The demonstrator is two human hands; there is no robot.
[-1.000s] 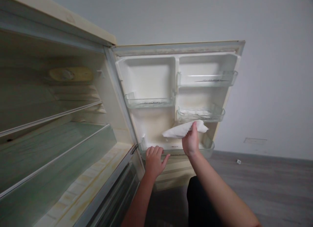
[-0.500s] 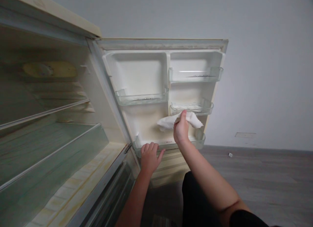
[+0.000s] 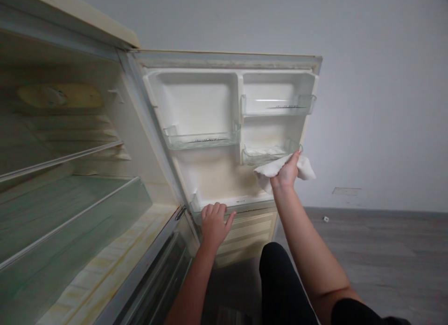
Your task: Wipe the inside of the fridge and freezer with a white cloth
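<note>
The refrigerator door [image 3: 210,176] stands wide open, its inner side facing me. My left hand [image 3: 214,222] is on the bottom door bin [image 3: 255,205], fingers bent over its front rim and the thumb out to the side. A white cloth [image 3: 305,169], crumpled and hanging out on both sides, is gripped in my right hand [image 3: 287,172]. That hand is at the right end of the middle-right door bin [image 3: 264,155], with its fingers partly hidden. Whether the cloth touches this bin I cannot tell.
At left is the refrigerator's interior, with a glass shelf [image 3: 66,158], a greenish clear drawer front [image 3: 87,231] and a yellowed ledge [image 3: 105,264]. Two more clear bins, upper left [image 3: 203,141] and upper right [image 3: 278,106], sit on the door. A wall [image 3: 378,106] rises beyond the door.
My right hand has moved right with the cloth, from below the middle-right bin to its right end. My left hand keeps its place on the bottom bin. The view has shifted slightly.
</note>
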